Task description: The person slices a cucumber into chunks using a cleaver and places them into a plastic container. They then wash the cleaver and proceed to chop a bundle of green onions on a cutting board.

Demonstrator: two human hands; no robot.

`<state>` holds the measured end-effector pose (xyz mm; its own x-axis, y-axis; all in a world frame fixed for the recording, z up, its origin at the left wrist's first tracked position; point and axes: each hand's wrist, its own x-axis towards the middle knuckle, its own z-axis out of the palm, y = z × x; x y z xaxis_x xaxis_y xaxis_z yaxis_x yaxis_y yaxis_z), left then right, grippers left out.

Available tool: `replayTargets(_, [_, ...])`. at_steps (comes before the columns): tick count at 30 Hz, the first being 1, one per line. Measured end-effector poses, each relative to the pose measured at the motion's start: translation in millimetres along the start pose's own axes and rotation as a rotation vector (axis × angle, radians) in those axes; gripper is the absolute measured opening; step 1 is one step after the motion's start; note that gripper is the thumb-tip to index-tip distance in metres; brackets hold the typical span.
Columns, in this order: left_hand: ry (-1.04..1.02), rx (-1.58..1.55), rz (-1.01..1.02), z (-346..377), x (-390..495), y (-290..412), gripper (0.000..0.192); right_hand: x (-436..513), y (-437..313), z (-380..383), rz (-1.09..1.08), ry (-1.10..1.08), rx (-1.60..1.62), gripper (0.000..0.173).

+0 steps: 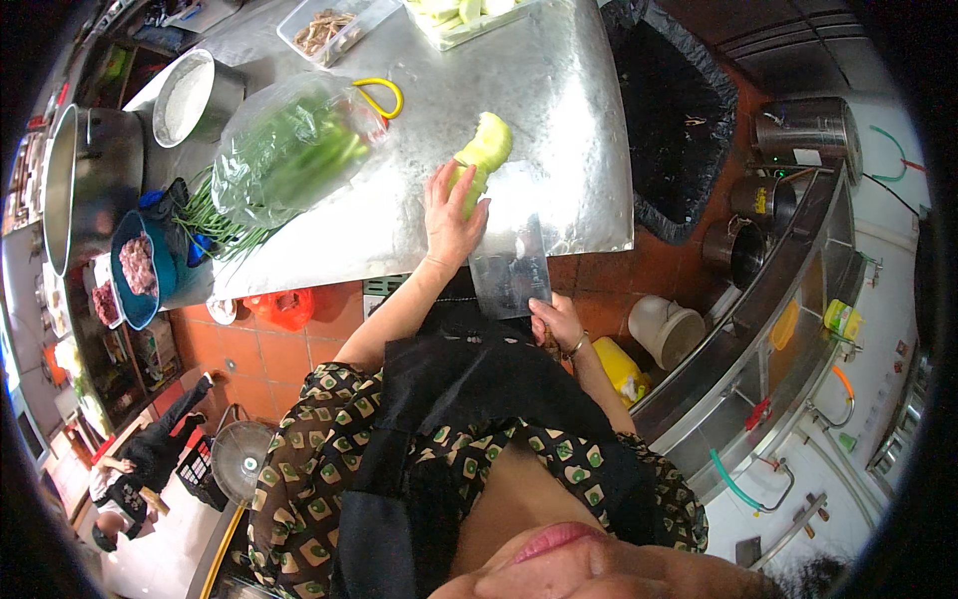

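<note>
On the metal table [419, 217] lies a peeled, pale green vegetable [490, 142], its lower end partly hidden by fingers; its exact kind is unclear. My left hand [453, 217] holds it down from the near side, fingers spread across its surface. In my right hand [556, 323] is the handle of a wide-bladed cleaver [513, 269], close to my apron. The blade reaches over the table edge, its far end beside the vegetable and washed out by glare. Left of the vegetable, a clear plastic bag [288, 157] holds long green stalks, with thin ends sticking out.
Plastic boxes of brown strips [322, 34] and pale green pieces [464, 15] stand at the back. A white-filled metal pot [198, 97], a large pot [97, 180] and a blue meat tub [146, 269] line the left. A black-lined bin [670, 127] stands right; a person [142, 479] is lower left.
</note>
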<state>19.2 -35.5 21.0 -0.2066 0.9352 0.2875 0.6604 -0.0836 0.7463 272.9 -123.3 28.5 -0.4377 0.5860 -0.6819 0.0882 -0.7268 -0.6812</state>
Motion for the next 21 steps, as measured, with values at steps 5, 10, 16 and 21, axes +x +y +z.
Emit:
replayTargets(5, [0.103, -0.198, -0.161, -5, -8, 17, 0.052, -10, -20, 14, 0.002, -0.037, -0.146, 0.027])
replayTargets(10, [0.183, -0.229, -0.161, -17, 4, 40, 0.051, -36, -62, 23, -0.059, 0.025, -0.326, 0.025])
replayTargets(16, [0.251, -0.33, -0.072, -12, 87, 61, 0.054, -16, -128, 17, -0.245, 0.033, -0.388, 0.024])
replayTargets(21, [0.338, -0.365, 0.018, 17, 190, 58, 0.056, 21, -219, 24, -0.344, 0.13, -0.369, 0.02])
